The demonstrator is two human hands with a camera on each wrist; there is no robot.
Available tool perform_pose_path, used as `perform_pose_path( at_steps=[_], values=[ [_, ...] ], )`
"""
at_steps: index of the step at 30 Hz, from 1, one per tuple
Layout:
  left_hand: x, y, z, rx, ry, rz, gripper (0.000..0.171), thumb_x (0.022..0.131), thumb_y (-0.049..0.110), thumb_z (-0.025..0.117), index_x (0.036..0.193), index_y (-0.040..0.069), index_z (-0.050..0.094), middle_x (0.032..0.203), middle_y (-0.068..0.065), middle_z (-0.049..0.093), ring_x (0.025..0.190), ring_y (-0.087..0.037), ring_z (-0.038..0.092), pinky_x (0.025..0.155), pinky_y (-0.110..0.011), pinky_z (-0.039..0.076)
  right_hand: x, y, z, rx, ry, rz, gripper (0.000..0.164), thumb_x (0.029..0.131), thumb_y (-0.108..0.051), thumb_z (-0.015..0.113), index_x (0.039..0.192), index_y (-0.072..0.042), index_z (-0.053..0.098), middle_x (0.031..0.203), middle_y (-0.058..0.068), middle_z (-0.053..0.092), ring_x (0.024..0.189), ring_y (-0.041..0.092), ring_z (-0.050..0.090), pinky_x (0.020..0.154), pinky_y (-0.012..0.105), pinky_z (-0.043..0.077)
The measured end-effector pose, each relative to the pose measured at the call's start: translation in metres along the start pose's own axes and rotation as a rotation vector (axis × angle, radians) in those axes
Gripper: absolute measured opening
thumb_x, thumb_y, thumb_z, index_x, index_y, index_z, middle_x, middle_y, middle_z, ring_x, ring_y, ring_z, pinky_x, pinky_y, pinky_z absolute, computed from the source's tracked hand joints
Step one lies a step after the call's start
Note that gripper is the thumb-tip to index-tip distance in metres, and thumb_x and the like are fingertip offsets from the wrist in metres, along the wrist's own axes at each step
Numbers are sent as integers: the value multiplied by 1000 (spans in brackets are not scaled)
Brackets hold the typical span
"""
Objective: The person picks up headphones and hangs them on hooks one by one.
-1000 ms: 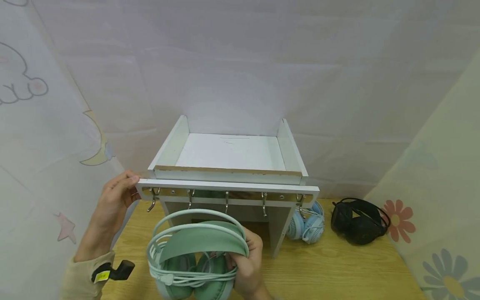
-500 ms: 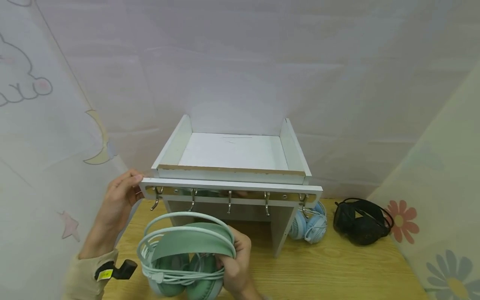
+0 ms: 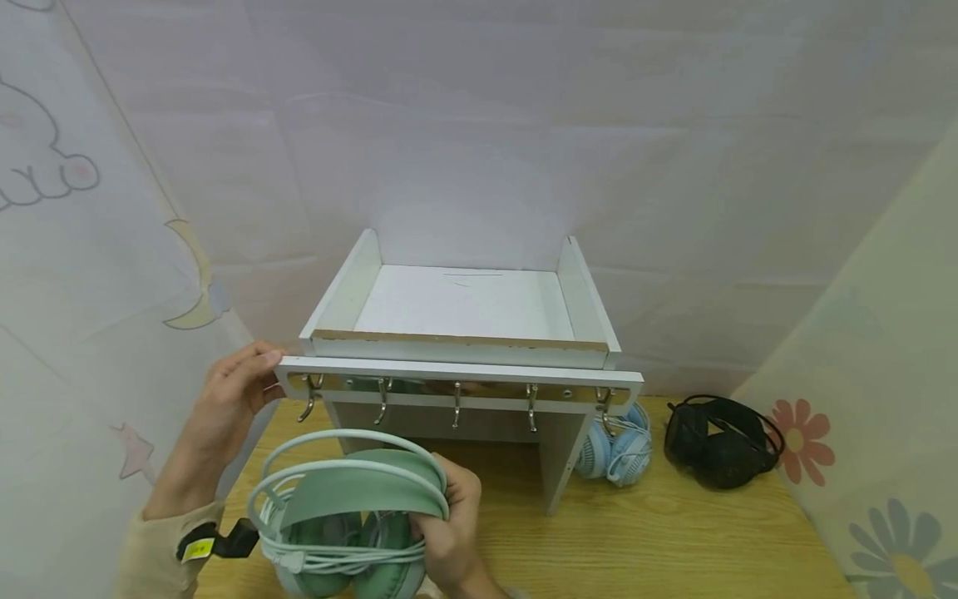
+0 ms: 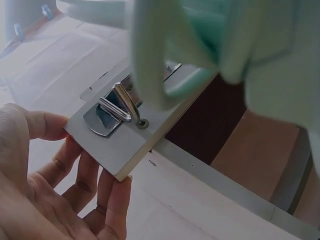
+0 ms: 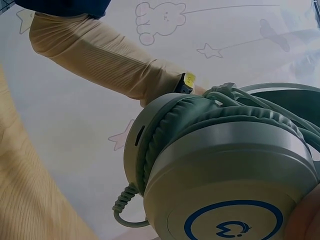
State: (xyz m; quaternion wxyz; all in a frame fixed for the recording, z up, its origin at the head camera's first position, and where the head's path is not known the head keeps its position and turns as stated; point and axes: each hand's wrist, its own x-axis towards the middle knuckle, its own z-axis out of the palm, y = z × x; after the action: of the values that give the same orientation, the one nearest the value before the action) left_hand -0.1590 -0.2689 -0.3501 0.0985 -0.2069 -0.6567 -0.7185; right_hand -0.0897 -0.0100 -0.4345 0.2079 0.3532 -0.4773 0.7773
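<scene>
My left hand (image 3: 228, 408) grips the left end of a white hook rack (image 3: 464, 366), a board with several metal hooks in front of a white shelf unit (image 3: 572, 287). In the left wrist view the thumb and fingers hold the board's end near a hook (image 4: 127, 102). My right hand (image 3: 452, 524) holds mint-green headphones (image 3: 355, 491) by the side of the headband, in front of and below the rack. Their cable is wound around the ear cups. The right wrist view shows an ear cup (image 5: 225, 175) close up; most of that hand is hidden there.
Light blue headphones (image 3: 629, 453) lie on the wooden table (image 3: 599, 549) beside the shelf's right side. Black headphones (image 3: 722, 445) lie further right, near the printed cloth wall. Patterned cloth walls (image 3: 97, 399) stand at left, back and right.
My right hand has moved left and slightly down with the green headphones, toward the rack's left end. My left hand keeps its grip on the rack; the view shifts slightly.
</scene>
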Motion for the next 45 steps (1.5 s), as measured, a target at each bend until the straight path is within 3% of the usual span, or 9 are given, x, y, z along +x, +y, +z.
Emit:
perform_pose_path(
  at_steps=[11, 20, 27, 36, 45],
  values=[
    [3, 6, -5, -14, -53, -15, 39, 113, 0, 40, 97, 11, 74, 103, 1, 78, 87, -10, 73, 76, -25, 61, 6, 9, 6, -45, 8, -21, 24, 72, 26, 47, 74, 2, 51, 48, 11, 40, 33, 21, 34, 35, 17, 37],
    [2, 5, -5, -15, -21, -32, 37, 113, 0, 42, 94, 10, 72, 104, 0, 76, 86, -11, 72, 75, -25, 61, 8, 16, 11, -34, 13, -25, 23, 71, 26, 48, 76, 5, 55, 50, 14, 45, 34, 20, 34, 37, 18, 39],
    [2, 4, -5, -6, -43, -36, 39, 113, 1, 40, 96, 12, 73, 108, 2, 76, 90, -10, 72, 77, -24, 61, 7, 20, 11, -71, 9, -27, 23, 70, 25, 52, 81, 7, 61, 62, 23, 59, 45, 26, 48, 47, 22, 49],
    [1, 4, -4, -1, -55, -37, 38, 114, 1, 41, 98, 13, 74, 107, 3, 76, 90, -8, 72, 77, -23, 61, 5, 26, 13, -140, 35, -34, 21, 71, 22, 56, 80, 4, 62, 62, 19, 58, 63, 1, 51, 54, 15, 50],
    [-1, 5, -4, 0, -52, -34, 38, 114, 2, 40, 98, 13, 73, 105, 4, 77, 88, -9, 72, 77, -23, 61, 7, 34, 16, -149, 32, -29, 21, 71, 22, 55, 79, 4, 62, 61, 20, 59, 55, 9, 53, 51, 19, 52]
  ],
)
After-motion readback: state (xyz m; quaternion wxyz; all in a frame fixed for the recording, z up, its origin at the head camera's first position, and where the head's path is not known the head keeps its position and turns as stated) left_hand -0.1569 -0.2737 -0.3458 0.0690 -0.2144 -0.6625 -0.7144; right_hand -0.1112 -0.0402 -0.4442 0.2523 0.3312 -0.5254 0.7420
